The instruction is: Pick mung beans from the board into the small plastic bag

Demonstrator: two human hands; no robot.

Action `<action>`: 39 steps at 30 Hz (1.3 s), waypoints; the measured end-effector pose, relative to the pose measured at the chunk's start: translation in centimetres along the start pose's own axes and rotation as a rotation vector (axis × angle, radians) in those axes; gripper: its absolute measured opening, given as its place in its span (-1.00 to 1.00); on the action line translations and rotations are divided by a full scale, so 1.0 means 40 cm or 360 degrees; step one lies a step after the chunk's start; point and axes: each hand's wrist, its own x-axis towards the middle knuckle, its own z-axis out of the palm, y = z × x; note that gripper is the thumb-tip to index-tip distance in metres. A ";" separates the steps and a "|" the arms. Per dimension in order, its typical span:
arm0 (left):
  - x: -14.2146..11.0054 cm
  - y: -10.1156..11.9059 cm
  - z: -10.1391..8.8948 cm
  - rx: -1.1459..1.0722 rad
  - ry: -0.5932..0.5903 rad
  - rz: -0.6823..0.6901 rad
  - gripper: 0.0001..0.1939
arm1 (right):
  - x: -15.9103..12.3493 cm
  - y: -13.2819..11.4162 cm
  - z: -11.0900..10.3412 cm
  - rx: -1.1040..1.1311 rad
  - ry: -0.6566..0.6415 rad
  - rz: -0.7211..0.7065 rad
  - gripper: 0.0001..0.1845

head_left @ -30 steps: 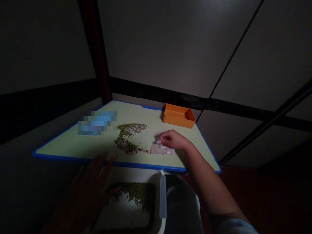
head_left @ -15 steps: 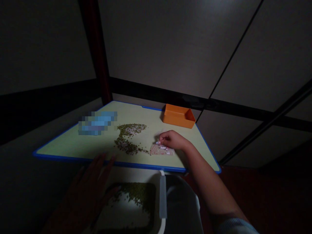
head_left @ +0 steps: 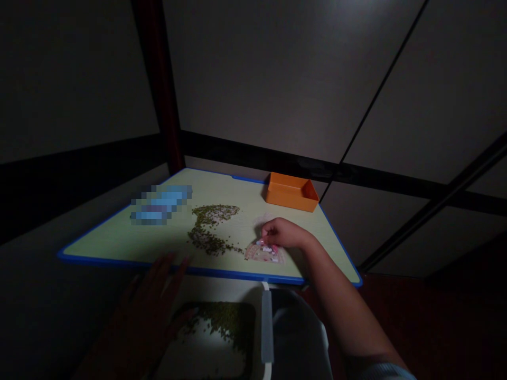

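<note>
My right hand (head_left: 281,232) is closed in a pinch above a small pink patterned sheet (head_left: 263,254) with a curved upper edge. A tiny pinkish-white piece (head_left: 260,242) shows at its fingertips; its kind is unclear. White and pink shapes lie on or are printed on the sheet. My left hand (head_left: 152,301), in deep shadow, is open, fingers spread towards the table's near edge. Its thumb reaches over the side of a white container (head_left: 266,322) holding small green beans or grains (head_left: 227,316). More green grains (head_left: 214,214) lie scattered on the pale table (head_left: 138,243), left of the sheet.
An orange open box (head_left: 291,195) stands at the table's far right corner. A blurred-out blue item (head_left: 162,205) lies at the left. The table has a blue rim (head_left: 222,273). Grey panels (head_left: 257,79) rise behind it.
My right hand and the tiny piece have come slightly nearer to me, and the patterned sheet sits a little closer too. My left hand stays by the container. The whole view has shifted slightly.
</note>
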 end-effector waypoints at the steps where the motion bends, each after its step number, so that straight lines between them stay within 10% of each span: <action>1: -0.001 -0.001 0.002 -0.0003 -0.0014 -0.0010 -0.27 | -0.002 -0.004 -0.001 0.0014 -0.0028 0.0020 -0.86; 15: -0.015 -0.004 0.023 0.0008 -0.0063 -0.0055 -0.26 | 0.000 -0.023 0.026 0.0260 -0.0377 -0.0009 -0.80; 24: -0.010 -0.002 0.015 -0.0006 -0.0056 -0.0050 -0.23 | 0.000 -0.025 0.019 0.0229 -0.0036 -0.0090 -0.80; 33: -0.003 -0.001 0.007 0.0011 0.0024 0.0006 -0.23 | 0.003 -0.025 0.032 0.0237 -0.0159 -0.0190 -0.79; 39: 0.000 -0.002 -0.001 0.0004 0.0035 0.0037 -0.25 | -0.003 -0.020 0.010 -0.0045 0.0346 -0.0140 -0.77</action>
